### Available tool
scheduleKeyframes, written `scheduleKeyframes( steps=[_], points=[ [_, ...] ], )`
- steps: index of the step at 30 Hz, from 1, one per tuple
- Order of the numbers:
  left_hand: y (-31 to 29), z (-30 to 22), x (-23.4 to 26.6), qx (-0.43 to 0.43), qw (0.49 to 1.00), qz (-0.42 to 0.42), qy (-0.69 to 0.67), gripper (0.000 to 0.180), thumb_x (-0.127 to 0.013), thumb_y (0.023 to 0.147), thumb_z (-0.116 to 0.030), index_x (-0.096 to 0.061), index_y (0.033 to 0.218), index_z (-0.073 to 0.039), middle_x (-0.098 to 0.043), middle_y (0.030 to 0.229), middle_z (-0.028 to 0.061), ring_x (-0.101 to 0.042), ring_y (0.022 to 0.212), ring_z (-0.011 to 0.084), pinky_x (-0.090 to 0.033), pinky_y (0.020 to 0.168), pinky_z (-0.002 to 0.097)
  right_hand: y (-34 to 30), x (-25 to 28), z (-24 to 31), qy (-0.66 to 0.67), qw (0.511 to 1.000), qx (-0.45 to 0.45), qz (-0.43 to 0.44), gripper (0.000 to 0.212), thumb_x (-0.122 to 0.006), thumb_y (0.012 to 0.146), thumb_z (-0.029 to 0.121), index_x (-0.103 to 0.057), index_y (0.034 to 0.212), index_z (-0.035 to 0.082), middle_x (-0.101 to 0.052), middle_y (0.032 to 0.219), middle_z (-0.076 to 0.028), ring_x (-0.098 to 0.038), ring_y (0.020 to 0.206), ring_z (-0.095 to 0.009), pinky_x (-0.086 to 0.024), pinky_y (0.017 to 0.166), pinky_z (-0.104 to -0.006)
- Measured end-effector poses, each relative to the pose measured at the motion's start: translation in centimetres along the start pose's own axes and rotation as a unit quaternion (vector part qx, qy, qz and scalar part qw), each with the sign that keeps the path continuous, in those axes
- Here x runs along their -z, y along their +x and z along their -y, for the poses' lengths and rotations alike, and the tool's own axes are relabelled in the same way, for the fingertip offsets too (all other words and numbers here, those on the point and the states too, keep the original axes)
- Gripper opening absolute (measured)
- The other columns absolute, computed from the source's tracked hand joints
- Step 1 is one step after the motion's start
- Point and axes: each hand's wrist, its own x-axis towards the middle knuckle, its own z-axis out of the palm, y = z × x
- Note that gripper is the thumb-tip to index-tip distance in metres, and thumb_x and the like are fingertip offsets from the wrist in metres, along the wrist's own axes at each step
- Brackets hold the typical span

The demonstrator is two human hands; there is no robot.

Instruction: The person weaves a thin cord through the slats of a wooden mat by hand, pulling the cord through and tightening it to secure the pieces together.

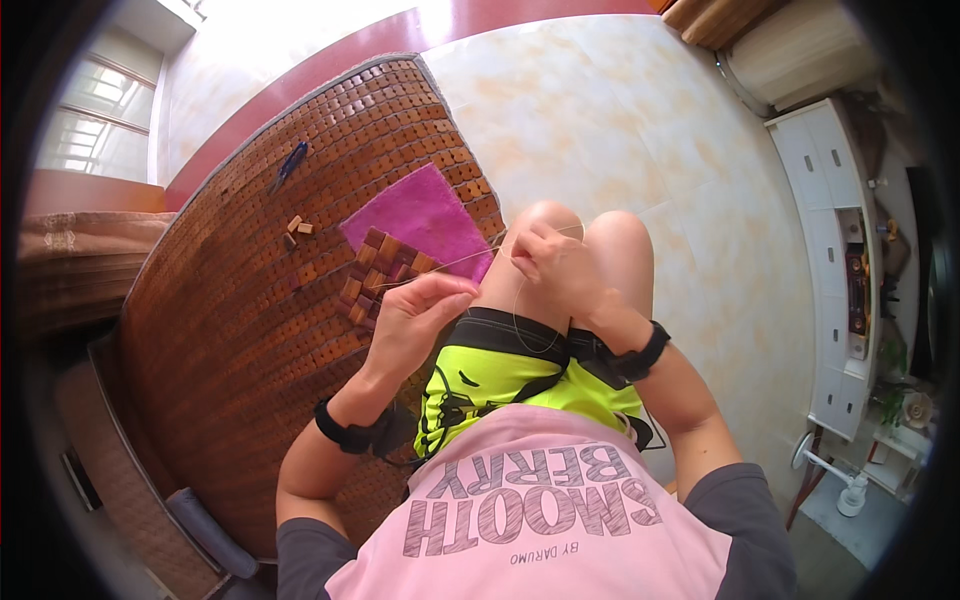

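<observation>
Head view: left hand (415,315) and right hand (550,258) each pinch the thread (455,262), keeping it taut beside the tiles (375,275).

To my left a brown bamboo-tile mat (230,330) covers the seat I sit on, its grey edging curving away toward a red strip of floor (330,55). A blue pen (288,163) lies far up on the mat, and two loose wooden tiles (297,230) sit near it, apart from everything else. The floor (640,130) ahead of my knees is pale, mottled cream tile. On my right a white cabinet (835,230) stands along the wall, with small items on its open shelves too tiny to tell. A bright window (105,115) shows at upper left.
</observation>
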Motion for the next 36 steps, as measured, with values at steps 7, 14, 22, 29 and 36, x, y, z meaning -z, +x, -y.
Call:
scheduleKeyframes(
  steps=[7,14,22,29,36],
  points=[
    [1.3,-2.1,-1.5,-0.319,0.851,0.105,0.404,0.010,-0.070,0.083,-0.007,-0.073,0.091,-0.003,-0.064,0.122,0.0098,-0.053,0.119,0.0221,-0.041,0.100,0.0372,-0.2,5.8,3.1,0.181,0.976,0.121,-0.019,0.012,-0.072,0.079,0.008,-0.061,0.084,0.008,-0.064,0.081,-0.010,-0.063,0.070,-0.028,-0.050,0.062,-0.0359],
    [0.9,-2.2,0.2,0.048,0.993,0.111,-0.006,0.019,-0.061,0.094,-0.012,-0.071,0.094,0.004,-0.072,0.090,0.0092,-0.060,0.072,0.0066,-0.045,0.063,0.0193,-1.3,9.2,-0.5,0.143,0.986,0.083,-0.019,0.010,-0.071,0.080,0.006,-0.061,0.081,0.006,-0.063,0.076,-0.007,-0.055,0.061,-0.023,-0.048,0.065,-0.0341],
    [-0.2,-2.6,-1.1,0.021,0.987,0.116,0.108,0.016,-0.066,0.091,-0.015,-0.073,0.093,-0.001,-0.071,0.083,0.0032,-0.051,0.061,0.0020,-0.038,0.055,0.0173,-1.4,8.5,5.8,0.380,0.921,-0.017,0.083,0.008,-0.068,0.087,0.009,-0.066,0.087,0.002,-0.068,0.080,-0.010,-0.061,0.062,-0.019,-0.050,0.061,-0.0293],
    [-1.0,-3.5,-0.2,0.055,0.988,0.130,0.069,0.018,-0.066,0.091,-0.013,-0.073,0.091,0.004,-0.073,0.089,0.0081,-0.066,0.084,0.0109,-0.051,0.081,0.0244,-2.4,8.6,3.9,0.303,0.944,0.033,0.123,0.015,-0.066,0.089,0.015,-0.067,0.082,0.003,-0.064,0.063,-0.013,-0.066,0.060,-0.021,-0.051,0.058,-0.0330],
    [-1.0,-2.7,-0.8,-0.001,0.983,0.126,0.133,0.015,-0.066,0.090,-0.011,-0.073,0.090,0.002,-0.072,0.085,0.0049,-0.063,0.078,0.0072,-0.050,0.074,0.0228,-2.3,7.8,5.7,0.340,0.936,0.089,0.012,0.015,-0.066,0.092,0.011,-0.069,0.101,0.000,-0.068,0.079,-0.011,-0.065,0.061,-0.013,-0.052,0.056,-0.0283]
  ],
)
